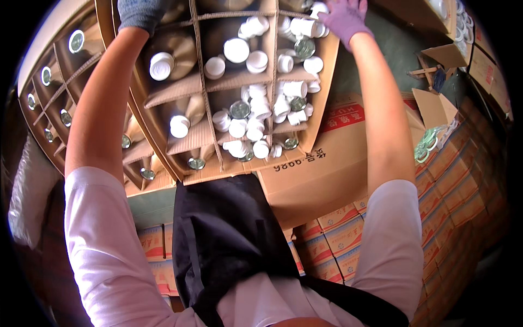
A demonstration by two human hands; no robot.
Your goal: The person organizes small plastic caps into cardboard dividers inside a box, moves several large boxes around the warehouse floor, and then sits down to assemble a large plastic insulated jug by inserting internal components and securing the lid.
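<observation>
Single view: head cam, left fisheye of a side-by-side pair on the wearer's head. Faces steeply down and forward, upright, unmirrored. Very wide: black corners, straight edges curve near the rim. Nearest to lens: wearer's shirt and black apron, lower middle. Forearms run up the frame; left hand and right hand sit at the upper edge, partly cropped. Divided box is seen from above, upper left to center, cut by the top edge. Printed cartons lie lower, farther off.
</observation>
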